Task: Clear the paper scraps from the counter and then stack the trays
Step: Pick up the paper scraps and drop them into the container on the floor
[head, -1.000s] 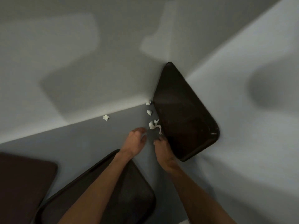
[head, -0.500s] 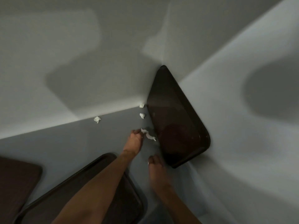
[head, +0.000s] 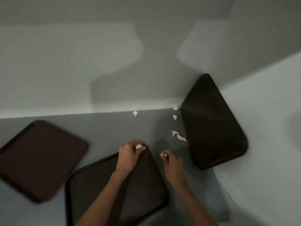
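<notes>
On the grey counter (head: 105, 128), pinches a white paper scrap (head: 138, 146) in the curled left hand (head: 128, 158), above the far corner of the middle tray (head: 101, 193). Grips a second scrap (head: 163, 155) at the fingertips of the right hand (head: 172, 163), just right of that tray; hands near, not touching. Has yet to gather four loose pieces: a wall-side scrap (head: 135, 113), a corner scrap (head: 175, 108), a small scrap (head: 175, 117) and a long scrap (head: 178, 136), the last three just beside the right tray (head: 211, 124). Has not stacked the left tray (head: 40, 159).
</notes>
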A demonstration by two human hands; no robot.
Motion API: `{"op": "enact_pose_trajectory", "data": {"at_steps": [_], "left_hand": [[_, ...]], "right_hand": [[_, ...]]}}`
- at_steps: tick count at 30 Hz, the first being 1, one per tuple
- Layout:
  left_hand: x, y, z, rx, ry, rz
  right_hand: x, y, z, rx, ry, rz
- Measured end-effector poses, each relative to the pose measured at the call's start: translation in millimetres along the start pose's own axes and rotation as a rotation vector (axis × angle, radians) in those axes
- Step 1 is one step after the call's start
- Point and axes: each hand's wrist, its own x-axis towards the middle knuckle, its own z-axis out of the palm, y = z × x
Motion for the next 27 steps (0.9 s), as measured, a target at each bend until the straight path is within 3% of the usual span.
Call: {"op": "enact_pose_trajectory", "data": {"at_steps": [10, 19, 27], "left_hand": [[-168, -119, -204, -0.272, 0.374, -0.193], [-348, -250, -353, -0.278, 0.667, -0.378], [-446, -344, -457, -0.37, 0.953, -0.557]], "right_hand": [[-114, -210, 96, 0.212, -0.177, -0.281], [-260, -364, 227, 0.302, -0.454, -0.407], [-341, -481, 348, 0.258, -0.691, -0.551]]}}
